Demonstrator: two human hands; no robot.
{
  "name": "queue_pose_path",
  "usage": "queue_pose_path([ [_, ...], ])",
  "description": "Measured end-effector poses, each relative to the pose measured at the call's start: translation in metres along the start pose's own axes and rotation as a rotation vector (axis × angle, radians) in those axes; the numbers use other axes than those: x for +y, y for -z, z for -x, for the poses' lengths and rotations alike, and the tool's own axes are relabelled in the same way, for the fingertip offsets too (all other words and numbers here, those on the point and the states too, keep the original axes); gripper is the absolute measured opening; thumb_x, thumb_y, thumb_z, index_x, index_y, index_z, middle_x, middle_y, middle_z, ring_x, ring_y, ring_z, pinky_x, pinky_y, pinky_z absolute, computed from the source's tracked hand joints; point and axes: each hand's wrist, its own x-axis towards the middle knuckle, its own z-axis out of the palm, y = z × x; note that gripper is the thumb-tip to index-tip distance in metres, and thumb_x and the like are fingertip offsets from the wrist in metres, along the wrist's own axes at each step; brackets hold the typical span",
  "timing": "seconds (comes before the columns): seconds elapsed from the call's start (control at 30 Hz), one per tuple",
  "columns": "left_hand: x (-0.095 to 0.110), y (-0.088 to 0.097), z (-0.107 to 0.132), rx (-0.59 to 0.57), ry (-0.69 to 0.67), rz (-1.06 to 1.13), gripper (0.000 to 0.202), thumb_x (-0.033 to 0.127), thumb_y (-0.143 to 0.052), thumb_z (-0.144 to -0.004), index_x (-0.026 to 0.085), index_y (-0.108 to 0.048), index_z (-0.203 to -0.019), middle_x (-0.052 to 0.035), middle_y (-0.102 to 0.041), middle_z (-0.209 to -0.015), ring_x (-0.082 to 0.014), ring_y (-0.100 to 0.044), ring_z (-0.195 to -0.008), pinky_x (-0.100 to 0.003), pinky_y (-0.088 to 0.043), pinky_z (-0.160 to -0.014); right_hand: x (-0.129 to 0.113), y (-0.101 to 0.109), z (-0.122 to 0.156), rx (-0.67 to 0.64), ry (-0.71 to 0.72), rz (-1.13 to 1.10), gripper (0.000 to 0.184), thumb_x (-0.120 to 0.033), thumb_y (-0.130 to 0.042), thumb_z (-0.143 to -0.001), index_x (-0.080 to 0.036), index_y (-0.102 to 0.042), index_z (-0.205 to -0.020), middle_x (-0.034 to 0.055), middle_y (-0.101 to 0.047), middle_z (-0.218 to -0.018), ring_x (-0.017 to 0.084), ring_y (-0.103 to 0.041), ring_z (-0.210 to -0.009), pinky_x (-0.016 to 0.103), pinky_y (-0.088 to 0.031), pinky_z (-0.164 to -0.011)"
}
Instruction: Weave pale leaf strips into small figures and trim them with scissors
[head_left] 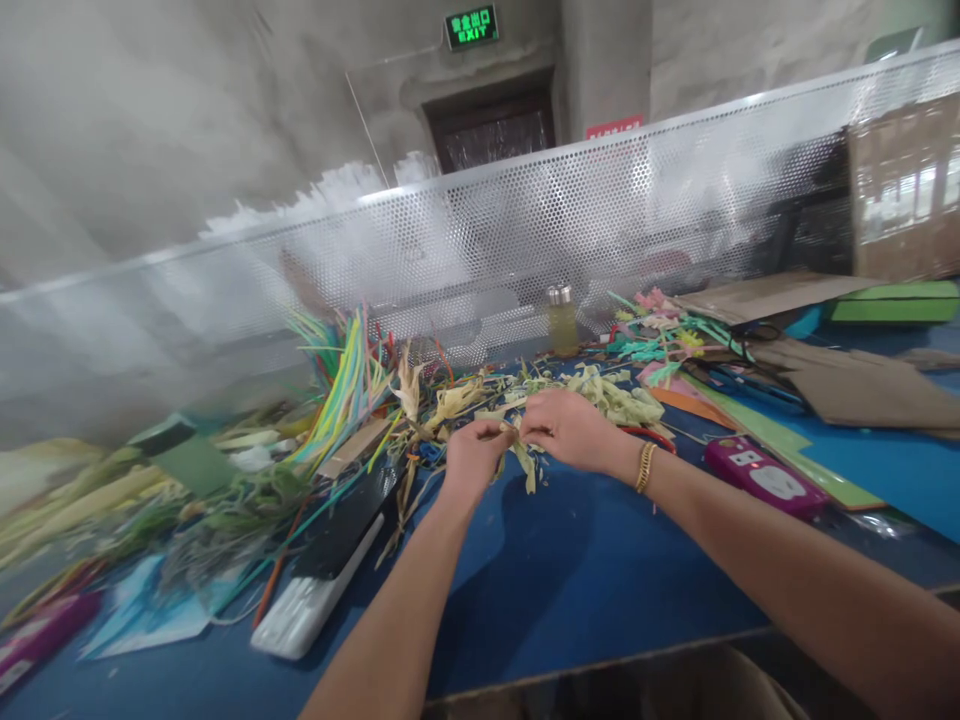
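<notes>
My left hand (478, 458) and my right hand (571, 428) meet over the blue table, fingers pinched close together. Between them is a pale yellow-green strip of dry husk (529, 468), its loose ends hanging below the fingers. My fingers cover the part they grip. Just behind, a loose pile of similar pale husks (611, 395) spreads across the tabletop. A dried tan husk piece (409, 385) stands up left of my hands. The right wrist wears a gold bracelet (644, 466).
Colourful pipe cleaners (349, 385) stand in a bunch at left, near a black-and-white box (330, 560) and a blue mask (154, 605). A glass bottle (562, 320) stands before the perforated metal screen (525, 230). Right lie a purple case (765, 476) and cardboard (870, 380).
</notes>
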Motion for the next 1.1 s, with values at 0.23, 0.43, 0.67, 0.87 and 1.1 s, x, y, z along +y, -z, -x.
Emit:
queue_pose_path([
  [0.23, 0.006, 0.001, 0.007, -0.256, -0.022, -0.060, 0.013, 0.024, -0.081, -0.054, 0.017, -0.073, -0.063, 0.0006, -0.060, -0.055, -0.0092, -0.042, -0.047, -0.022, -0.028, -0.049, 0.014, 0.009, -0.002, 0.011, -0.128, -0.209, 0.011, -0.026, -0.070, -0.079, -0.018, -0.071, -0.071, 0.0018, -0.063, -0.072, 0.014, -0.054, -0.073, 0.028, -0.037, -0.071],
  [0.43, 0.008, -0.005, 0.010, -0.238, 0.037, 0.206, 0.024, 0.024, -0.085, -0.052, 0.016, -0.070, -0.069, -0.0012, -0.064, -0.063, -0.0094, -0.049, -0.053, -0.021, -0.034, -0.052, 0.027, 0.004, 0.004, -0.035, -0.433, -0.641, 0.009, -0.022, -0.065, -0.075, -0.016, -0.071, -0.076, 0.0014, -0.067, -0.071, 0.012, -0.056, -0.066, 0.024, -0.041, -0.063],
  [0.67, -0.001, -0.013, 0.006, -0.054, 0.046, 0.407, 0.028, 0.028, -0.083, -0.056, 0.016, -0.062, -0.070, 0.0040, -0.056, -0.057, -0.0058, -0.044, -0.048, -0.019, -0.031, -0.048, 0.005, -0.011, 0.000, 0.134, -0.469, -0.651, 0.019, -0.027, -0.059, -0.078, -0.016, -0.060, -0.062, -0.0047, -0.047, -0.056, 0.008, -0.040, -0.055, 0.022, -0.030, -0.052],
  [0.87, -0.004, -0.017, 0.006, 0.021, 0.035, 0.489, 0.029, 0.029, -0.082, -0.057, 0.016, -0.060, -0.069, 0.0036, -0.058, -0.060, -0.0064, -0.048, -0.052, -0.019, -0.035, -0.050, -0.001, -0.018, -0.001, 0.199, -0.483, -0.490, 0.028, -0.033, -0.064, -0.076, -0.017, -0.051, -0.058, -0.0058, -0.038, -0.053, 0.008, -0.033, -0.053, 0.023, -0.025, -0.050],
  [1.1, 0.003, 0.002, 0.001, -0.219, 0.272, 0.611, 0.028, 0.032, -0.079, -0.064, 0.016, -0.068, -0.083, -0.0044, -0.067, -0.077, -0.0150, -0.063, -0.070, -0.029, -0.051, -0.071, 0.006, -0.008, -0.001, 0.118, -0.528, -0.619, 0.033, -0.045, -0.063, -0.078, -0.016, -0.057, -0.064, -0.0025, -0.047, -0.058, 0.009, -0.038, -0.056, 0.024, -0.030, -0.053],
])
